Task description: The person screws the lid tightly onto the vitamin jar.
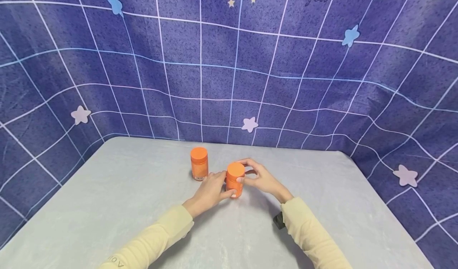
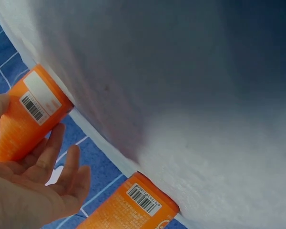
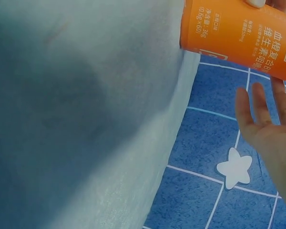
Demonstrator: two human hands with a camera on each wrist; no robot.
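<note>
An orange screw-top bottle (image 1: 234,187) stands upright on the table between both hands. My left hand (image 1: 209,189) grips its lower body, with the thumb at the front. Around the orange lid (image 1: 236,169) my right hand (image 1: 262,177) holds on, thumb in front and fingers behind. In the left wrist view, the gripped bottle (image 2: 19,126) shows a barcode and a white label patch. White lettering faces the right wrist camera on the same bottle (image 3: 233,33). A second, similar orange bottle (image 1: 199,166) stands just left and farther back, touched by no visible grip.
The table (image 1: 118,205) has a pale grey cover. Behind it and at both sides hangs a blue cloth (image 1: 179,82) with grid lines and stars. A small black device (image 1: 279,220) sits at the right wrist.
</note>
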